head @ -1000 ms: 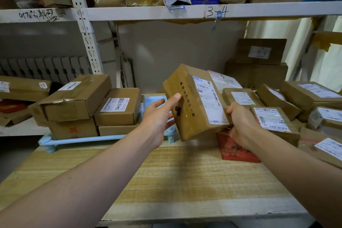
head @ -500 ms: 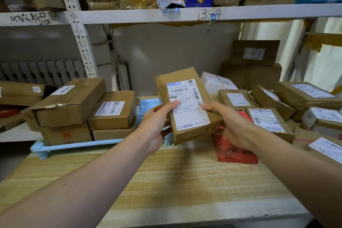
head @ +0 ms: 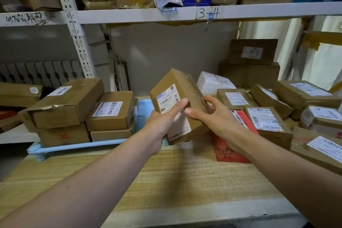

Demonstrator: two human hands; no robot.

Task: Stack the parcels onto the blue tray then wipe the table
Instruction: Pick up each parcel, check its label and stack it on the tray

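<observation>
Both hands hold one brown parcel (head: 177, 102) in the air above the far edge of the wooden surface (head: 166, 177). The left hand (head: 162, 122) grips its lower left side, thumb laid across the white shipping label (head: 167, 98) and fingers curled beneath. The right hand (head: 212, 114) clamps the right side, thumb on the front face and fingers wrapped round the taped edge. The parcel is tilted, its top leaning away and to the right, its lower corner just above the surface.

Directly behind and left of the held parcel lies the blue tray (head: 77, 146), its near rim resting on the surface. On the tray sit four boxes in two stacks: a large box (head: 68, 102) atop another with a red mark (head: 63, 136), and a labelled box (head: 111, 111) atop a flatter one (head: 111, 135). The tray's right portion shows bare blue.

To the right on the surface, a red parcel (head: 227, 150) lies partly under the right forearm. Beside it stands a labelled brown box (head: 266, 122), with more brown parcels (head: 303, 94) crowded behind and to the right. A white foam box (head: 212, 82) sits behind the held parcel. Overhead, a white shelf (head: 148, 15) marked "3-4" carries further packages.
</observation>
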